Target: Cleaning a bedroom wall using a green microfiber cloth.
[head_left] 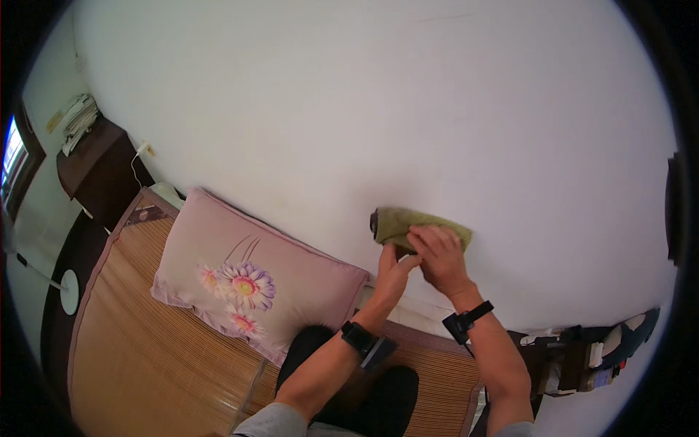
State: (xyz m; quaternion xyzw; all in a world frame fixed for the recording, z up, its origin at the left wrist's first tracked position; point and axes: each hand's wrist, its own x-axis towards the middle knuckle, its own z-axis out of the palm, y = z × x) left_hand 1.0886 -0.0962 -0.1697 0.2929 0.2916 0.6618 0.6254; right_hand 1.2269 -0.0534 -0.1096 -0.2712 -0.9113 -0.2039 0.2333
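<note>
A folded olive-green cloth (415, 222) is in front of the white wall, wrapped around something whose dark round end (374, 223) sticks out at its left. My right hand (442, 262) lies over the cloth's right part, fingers curled onto it. From below, my left hand (394, 275) grips the cloth's lower edge, its thumb toward my right hand. Part of the left fingers is hidden behind the cloth. What the cloth covers cannot be made out. Both wrists carry black straps with small dark devices.
A pink pillow (218, 233) with printed flowers rests on a bamboo mat (138, 320) by the wall. Dark bedside furniture (102, 167) with stacked papers and a white lamp (69, 291) stand at left. A dark shelf (575, 364) with small items is at lower right.
</note>
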